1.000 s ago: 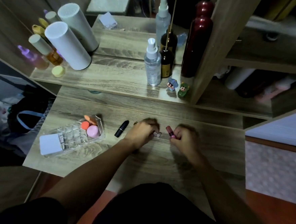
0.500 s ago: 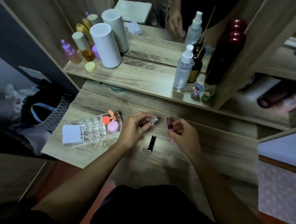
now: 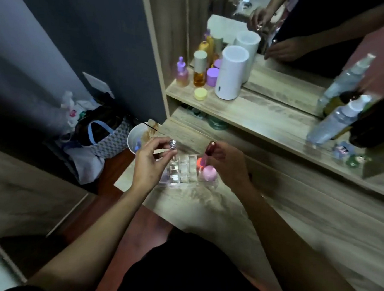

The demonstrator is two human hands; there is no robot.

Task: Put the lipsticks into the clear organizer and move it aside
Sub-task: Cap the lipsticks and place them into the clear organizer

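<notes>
The clear organizer (image 3: 184, 170) with a grid of small cells sits on the wooden table (image 3: 295, 220) near its left edge. A pink sponge (image 3: 209, 172) and an orange one (image 3: 199, 162) lie in its right part. My left hand (image 3: 150, 160) holds a silver-capped lipstick (image 3: 172, 144) upright above the organizer's left cells. My right hand (image 3: 227, 165) holds a dark red lipstick (image 3: 209, 147) just above the organizer's right side. The black lipstick is not in view.
A raised shelf (image 3: 245, 112) behind the table carries a white cylinder (image 3: 231, 73), small bottles and jars, and spray bottles (image 3: 333, 120) at right. A mirror stands behind it. Left of the table are a bag (image 3: 101, 134) and a white bowl (image 3: 137, 139) on the floor.
Both hands have lifted their lipsticks and moved left over the organizer. The camera has swung left, and the black lipstick on the table has gone from view.
</notes>
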